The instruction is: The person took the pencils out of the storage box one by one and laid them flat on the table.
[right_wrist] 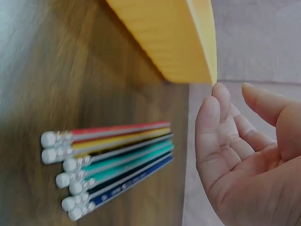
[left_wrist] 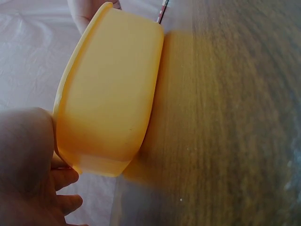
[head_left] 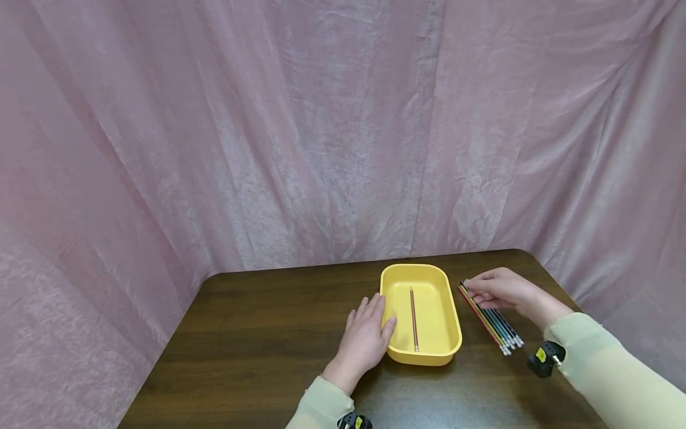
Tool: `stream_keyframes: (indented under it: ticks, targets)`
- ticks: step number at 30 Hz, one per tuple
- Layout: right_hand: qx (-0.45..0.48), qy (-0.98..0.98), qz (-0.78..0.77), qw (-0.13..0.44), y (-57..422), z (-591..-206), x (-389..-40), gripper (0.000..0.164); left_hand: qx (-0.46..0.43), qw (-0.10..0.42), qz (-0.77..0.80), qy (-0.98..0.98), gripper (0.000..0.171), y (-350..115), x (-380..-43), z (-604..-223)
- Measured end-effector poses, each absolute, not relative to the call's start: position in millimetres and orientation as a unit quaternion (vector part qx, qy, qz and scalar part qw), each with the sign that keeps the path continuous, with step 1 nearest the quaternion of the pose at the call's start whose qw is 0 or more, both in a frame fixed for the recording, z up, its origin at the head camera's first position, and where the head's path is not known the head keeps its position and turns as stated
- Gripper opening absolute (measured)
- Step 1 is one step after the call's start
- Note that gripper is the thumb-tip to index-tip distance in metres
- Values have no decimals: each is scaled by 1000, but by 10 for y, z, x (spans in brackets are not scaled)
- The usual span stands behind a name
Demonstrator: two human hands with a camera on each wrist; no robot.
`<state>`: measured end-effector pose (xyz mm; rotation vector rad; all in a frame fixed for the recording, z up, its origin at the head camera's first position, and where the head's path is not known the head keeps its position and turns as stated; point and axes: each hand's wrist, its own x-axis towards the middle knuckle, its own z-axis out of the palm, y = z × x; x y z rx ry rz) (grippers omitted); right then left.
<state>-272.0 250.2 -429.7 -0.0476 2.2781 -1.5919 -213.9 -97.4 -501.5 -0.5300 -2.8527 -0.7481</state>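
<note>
A yellow plastic tray (head_left: 453, 333) stands on the table, holding one red pencil (head_left: 414, 322) with its eraser end toward me. My left hand (head_left: 364, 333) rests against the tray's left rim, fingers extended and thumb at the edge. To the right of the tray lies a row of several pencils (head_left: 490, 322) in red, yellow, black, green and blue, their white erasers nearest me. Over the far ends of this row is my right hand (head_left: 501, 289). In the right wrist view its fingers (right_wrist: 207, 127) are loosely bent, with a gap to the thumb and nothing between them.
The dark wooden table (head_left: 268, 333) extends left of the tray. A pink cloth curtain (head_left: 332, 149) hangs behind the table and along its sides. Each wrist carries a small black camera, such as the right one (head_left: 545, 358).
</note>
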Motion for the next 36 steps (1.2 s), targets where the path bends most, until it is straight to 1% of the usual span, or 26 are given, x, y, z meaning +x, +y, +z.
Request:
stream_keyframes:
  ticks: [3,6,14,20,36]
  targets:
    - [-32,805,-564,179,2436,-4273,-2726,34,-176,73,-249,-950,63,-970,-2145,-5018]
    - [-36,803,-568,180,2377,-4246,-2731,31,-175,75,-248,-950,63,-969,-2148,-5026]
    - [-54,815,-549,174,2149,-4159,-2711,33,-174,73,-248,-950,62,-967,-2153,-5026]
    - [-65,815,-548,177,2004,-4168,-2715,30,-172,71,-252,-950,62,-963,-2151,-5023]
    - [-59,829,-526,181,1607,-4176,-2697,31,-171,70,-249,-951,62,-966,-2139,-5013]
